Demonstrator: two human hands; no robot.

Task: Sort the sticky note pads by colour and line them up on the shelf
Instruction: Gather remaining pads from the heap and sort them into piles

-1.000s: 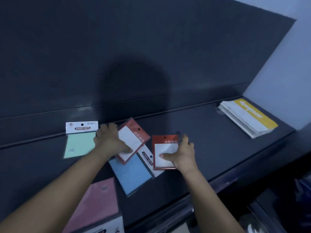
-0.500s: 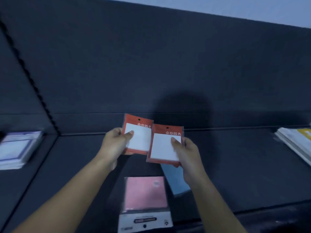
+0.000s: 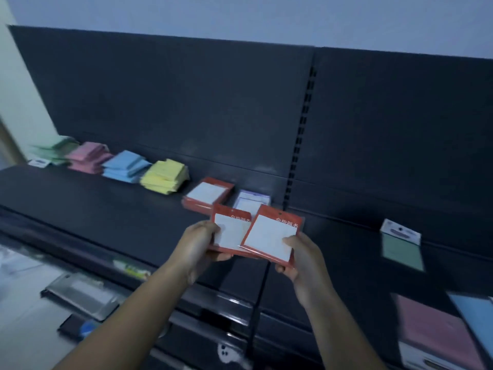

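Just above the shelf (image 3: 106,209), the left hand (image 3: 197,247) pinches the left pad (image 3: 229,233), thumb on top. The right hand (image 3: 304,263) pinches the right pad (image 3: 269,237), which overlaps it. Behind them, stacks sit in a row: green stack (image 3: 53,150), pink stack (image 3: 88,157), blue stack (image 3: 125,166), yellow stack (image 3: 164,176), red stack (image 3: 206,194).

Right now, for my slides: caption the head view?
Left hand and right hand hold red pads before sorted stacks.

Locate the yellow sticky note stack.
Head view, left half: the yellow sticky note stack sits on the dark shelf between the blue pad stack and the red-framed white pad stack.
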